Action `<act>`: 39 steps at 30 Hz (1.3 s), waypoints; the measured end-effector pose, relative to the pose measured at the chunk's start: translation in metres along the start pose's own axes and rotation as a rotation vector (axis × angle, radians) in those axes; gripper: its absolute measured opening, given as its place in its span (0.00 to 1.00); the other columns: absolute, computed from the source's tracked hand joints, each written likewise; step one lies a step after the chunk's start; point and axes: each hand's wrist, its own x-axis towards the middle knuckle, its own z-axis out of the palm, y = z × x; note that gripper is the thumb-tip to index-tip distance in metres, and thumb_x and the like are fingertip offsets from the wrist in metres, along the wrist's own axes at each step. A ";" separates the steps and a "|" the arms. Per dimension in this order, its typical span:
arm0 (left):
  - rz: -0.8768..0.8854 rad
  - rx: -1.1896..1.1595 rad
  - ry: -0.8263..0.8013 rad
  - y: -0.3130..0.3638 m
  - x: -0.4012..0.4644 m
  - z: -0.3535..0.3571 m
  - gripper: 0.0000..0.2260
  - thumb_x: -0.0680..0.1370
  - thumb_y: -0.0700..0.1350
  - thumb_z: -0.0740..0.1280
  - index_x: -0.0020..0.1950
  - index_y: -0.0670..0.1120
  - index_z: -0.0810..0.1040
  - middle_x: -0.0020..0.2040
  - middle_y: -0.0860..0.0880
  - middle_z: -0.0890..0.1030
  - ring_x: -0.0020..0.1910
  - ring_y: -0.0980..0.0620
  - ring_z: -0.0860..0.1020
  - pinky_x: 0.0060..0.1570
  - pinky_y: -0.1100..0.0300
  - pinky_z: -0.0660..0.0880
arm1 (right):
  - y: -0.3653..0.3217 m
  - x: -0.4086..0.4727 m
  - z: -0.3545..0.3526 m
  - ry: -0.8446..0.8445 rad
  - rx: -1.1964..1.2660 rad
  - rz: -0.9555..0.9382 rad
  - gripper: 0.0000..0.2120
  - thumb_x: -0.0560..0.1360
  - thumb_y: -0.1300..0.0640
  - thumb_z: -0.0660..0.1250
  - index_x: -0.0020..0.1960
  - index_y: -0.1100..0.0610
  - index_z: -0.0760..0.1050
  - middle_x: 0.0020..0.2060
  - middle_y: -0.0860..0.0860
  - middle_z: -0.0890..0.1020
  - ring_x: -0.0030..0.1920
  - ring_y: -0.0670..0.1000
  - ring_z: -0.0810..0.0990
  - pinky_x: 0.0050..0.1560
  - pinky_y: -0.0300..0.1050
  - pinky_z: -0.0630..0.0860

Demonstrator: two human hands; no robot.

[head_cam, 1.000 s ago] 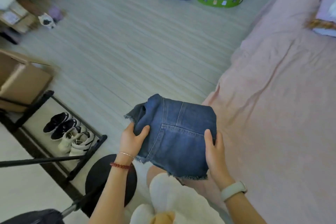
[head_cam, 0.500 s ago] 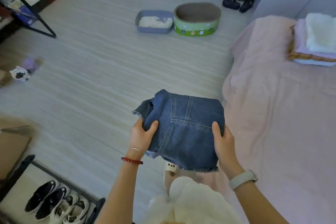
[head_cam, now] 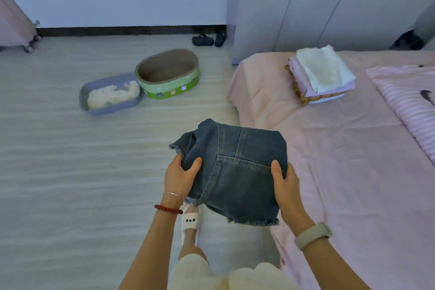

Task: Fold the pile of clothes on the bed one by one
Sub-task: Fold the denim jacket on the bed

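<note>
A: Denim, dark blue and frayed at the hems — a folded pair of denim shorts (head_cam: 237,169), held in the air between both hands. The left hand (head_cam: 180,178) pinches the left edge, thumb on top and fingers curled beneath the cloth. The right hand (head_cam: 286,184) clamps the right edge the same way, thumb lying over the seam.

B: Where does the bundle sit?

A: Off any surface. It hangs over the pale wooden floor (head_cam: 70,172), just beside the near side edge of the bed with the pink sheet (head_cam: 341,148), with its right part over that edge.

B: Which way does it point?

A: The long axis runs roughly left to right between the hands. One frayed hem faces down toward the person; a loose flap pokes out at the far left corner.

B: And the progress?

A: The shorts look folded, so I'd judge only the setting down is left for them. A stack of folded clothes, white on lilac on a patterned piece (head_cam: 320,75), lies near the far end of the bed, well apart from the hands. A pink striped cloth (head_cam: 404,99) lies spread along the bed's right side; whether it needs folding I cannot tell. No unfolded pile shows in view.

B: Anything else around?

A: A green oval basket (head_cam: 168,74) and a grey tray (head_cam: 109,94) on the floor, touching each other.
</note>
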 end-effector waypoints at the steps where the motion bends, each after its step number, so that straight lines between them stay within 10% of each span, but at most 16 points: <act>1: 0.027 0.009 -0.044 0.011 0.025 0.005 0.10 0.75 0.47 0.69 0.44 0.44 0.70 0.38 0.52 0.73 0.40 0.49 0.73 0.43 0.55 0.71 | -0.006 0.017 0.006 0.048 0.007 0.006 0.18 0.80 0.51 0.55 0.66 0.59 0.66 0.58 0.52 0.73 0.59 0.54 0.73 0.59 0.47 0.71; 16: 0.381 0.224 -0.636 0.198 0.293 0.203 0.08 0.76 0.46 0.67 0.43 0.44 0.70 0.40 0.49 0.75 0.42 0.49 0.72 0.39 0.60 0.64 | -0.073 0.238 -0.016 0.671 0.289 0.198 0.08 0.80 0.50 0.56 0.54 0.55 0.66 0.51 0.52 0.74 0.51 0.53 0.72 0.55 0.49 0.70; 30: 0.589 0.498 -0.693 0.351 0.477 0.503 0.10 0.78 0.49 0.64 0.48 0.43 0.69 0.46 0.45 0.74 0.44 0.47 0.71 0.44 0.59 0.64 | -0.105 0.545 -0.141 0.746 0.537 0.214 0.07 0.81 0.53 0.54 0.57 0.52 0.66 0.47 0.42 0.73 0.51 0.48 0.72 0.53 0.43 0.67; 36: 0.419 0.944 -0.605 0.322 0.517 0.565 0.25 0.75 0.48 0.65 0.71 0.48 0.63 0.68 0.43 0.66 0.66 0.40 0.66 0.64 0.46 0.64 | -0.056 0.605 -0.151 0.627 0.166 0.488 0.17 0.79 0.55 0.59 0.66 0.58 0.64 0.61 0.58 0.73 0.57 0.57 0.74 0.57 0.52 0.72; 39: 0.741 0.860 -0.447 0.316 0.509 0.569 0.25 0.75 0.46 0.64 0.71 0.46 0.64 0.72 0.39 0.62 0.70 0.37 0.61 0.68 0.40 0.56 | -0.049 0.608 -0.139 0.660 -0.190 0.511 0.29 0.78 0.56 0.60 0.75 0.56 0.53 0.69 0.56 0.64 0.67 0.58 0.65 0.66 0.55 0.66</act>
